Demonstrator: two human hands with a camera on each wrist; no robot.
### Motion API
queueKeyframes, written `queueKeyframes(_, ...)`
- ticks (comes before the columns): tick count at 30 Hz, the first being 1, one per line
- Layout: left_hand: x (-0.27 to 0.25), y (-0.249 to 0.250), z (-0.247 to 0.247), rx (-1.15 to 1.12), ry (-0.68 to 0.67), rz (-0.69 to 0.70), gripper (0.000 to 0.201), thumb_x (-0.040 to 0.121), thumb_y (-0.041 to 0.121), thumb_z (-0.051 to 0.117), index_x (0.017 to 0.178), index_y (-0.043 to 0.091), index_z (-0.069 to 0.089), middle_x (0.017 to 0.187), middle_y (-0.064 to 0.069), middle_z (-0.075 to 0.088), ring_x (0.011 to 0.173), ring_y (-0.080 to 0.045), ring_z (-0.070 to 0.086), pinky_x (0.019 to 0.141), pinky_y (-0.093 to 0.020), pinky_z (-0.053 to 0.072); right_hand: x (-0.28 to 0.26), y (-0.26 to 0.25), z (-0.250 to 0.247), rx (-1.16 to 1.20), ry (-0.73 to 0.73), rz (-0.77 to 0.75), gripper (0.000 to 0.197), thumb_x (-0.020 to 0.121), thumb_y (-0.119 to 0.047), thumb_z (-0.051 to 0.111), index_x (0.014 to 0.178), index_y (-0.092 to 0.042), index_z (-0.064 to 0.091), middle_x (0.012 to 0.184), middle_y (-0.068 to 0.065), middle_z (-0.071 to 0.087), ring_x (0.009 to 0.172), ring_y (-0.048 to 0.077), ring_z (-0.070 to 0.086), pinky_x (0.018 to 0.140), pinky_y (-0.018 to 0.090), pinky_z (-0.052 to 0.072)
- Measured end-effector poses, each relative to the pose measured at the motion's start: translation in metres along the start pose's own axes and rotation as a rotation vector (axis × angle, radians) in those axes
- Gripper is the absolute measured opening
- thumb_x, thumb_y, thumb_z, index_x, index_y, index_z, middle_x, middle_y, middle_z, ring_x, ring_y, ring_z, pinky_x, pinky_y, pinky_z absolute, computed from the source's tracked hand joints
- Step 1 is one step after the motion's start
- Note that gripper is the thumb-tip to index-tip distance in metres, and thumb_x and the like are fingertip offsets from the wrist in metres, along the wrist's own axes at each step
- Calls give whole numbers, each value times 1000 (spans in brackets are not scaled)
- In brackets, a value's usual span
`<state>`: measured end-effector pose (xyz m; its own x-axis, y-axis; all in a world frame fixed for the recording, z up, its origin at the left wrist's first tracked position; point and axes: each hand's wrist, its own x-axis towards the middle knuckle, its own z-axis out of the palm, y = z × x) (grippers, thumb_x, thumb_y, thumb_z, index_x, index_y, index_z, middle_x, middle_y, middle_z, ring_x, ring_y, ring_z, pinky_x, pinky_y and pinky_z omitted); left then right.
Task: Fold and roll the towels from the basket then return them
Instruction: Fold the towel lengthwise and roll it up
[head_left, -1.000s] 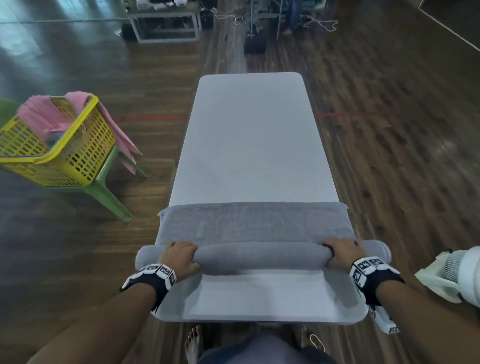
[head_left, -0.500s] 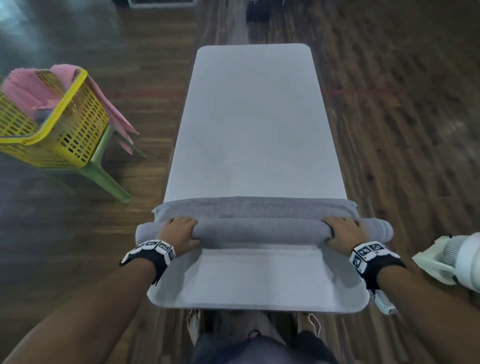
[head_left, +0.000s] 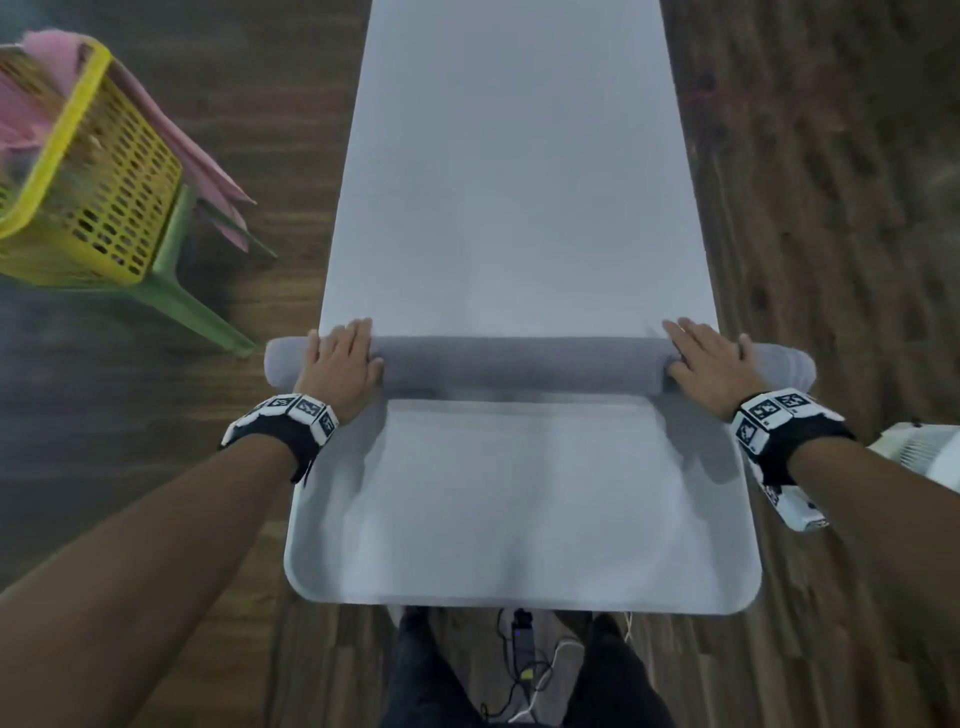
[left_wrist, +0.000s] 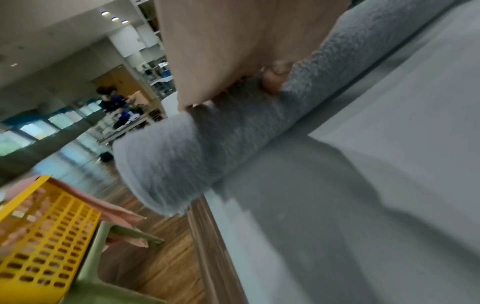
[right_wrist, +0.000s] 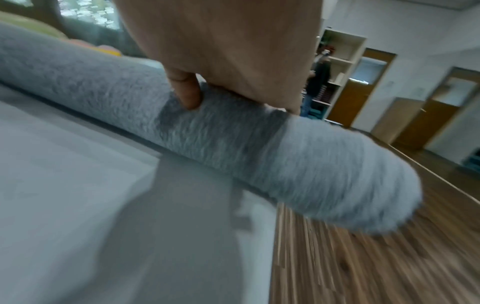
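You stand on a dark wood-plank floor (head_left: 831, 208) at the near end of a long pale grey tabletop (head_left: 519, 182) with rounded corners. To your left a green plastic chair (head_left: 176, 280) stands on the floor. Behind it, across the room, you see a row of windows (left_wrist: 39, 127) letting in daylight, and round ceiling lights (left_wrist: 114, 18) above. On your right stand pale walls, brown wooden doors (right_wrist: 363, 88) and a white open shelf unit (right_wrist: 337, 67).

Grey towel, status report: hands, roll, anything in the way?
Left hand and right hand flat on grey towel. Towel fully rolled, ends overhanging the table. Path to yellow basket clear.
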<state>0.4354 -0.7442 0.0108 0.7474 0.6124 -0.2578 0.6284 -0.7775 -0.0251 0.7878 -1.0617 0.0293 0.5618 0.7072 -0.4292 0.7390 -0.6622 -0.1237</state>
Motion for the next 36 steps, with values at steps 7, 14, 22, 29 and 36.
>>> queueKeyframes(7, -20, 11, -1, -21, -145, 6, 53, 95, 27, 46, 141, 3, 34, 139, -16, 46, 124, -33, 45, 103, -42, 35, -19, -6, 10, -98, -73, -48, 74, 83, -57, 57, 143, -22, 30, 144, 3, 47, 129, 24, 46, 108, 50, 31)
queueKeyframes(14, -71, 110, -24, -273, -379, -172, 42, 99, 31, 38, 124, 1, 54, 128, -20, 56, 117, -37, 53, 94, -37, 42, -71, -69, 29, 229, -201, 82, 62, 93, -48, 48, 141, -17, 24, 122, 21, 60, 106, 39, 58, 87, 41, 46)
queueKeyframes(22, -135, 204, -6, -888, -539, -322, 32, 85, 22, 51, 89, -6, 66, 81, -20, 68, 76, -35, 70, 55, -30, 53, -120, -137, 74, 592, -123, 233, 63, 92, -43, 49, 143, -17, 23, 133, 22, 53, 116, 42, 54, 97, 42, 42)
queueKeyframes(29, -165, 211, 6, -874, -607, -21, 33, 91, 6, 47, 121, -2, 59, 114, -23, 62, 90, -28, 61, 65, -24, 47, -138, -161, 79, 235, -98, 171, 138, 52, -87, 61, 152, -21, -8, 156, 11, 17, 141, 32, 25, 110, 62, 21)
queueKeyframes(36, -218, 149, 37, -888, -687, -60, 33, 91, 13, 51, 120, 15, 65, 117, -7, 67, 109, -21, 61, 96, -28, 46, -116, -177, 80, 25, -75, 113, 127, 63, -59, 78, 152, -18, -4, 137, 13, 36, 120, 35, 45, 94, 48, 40)
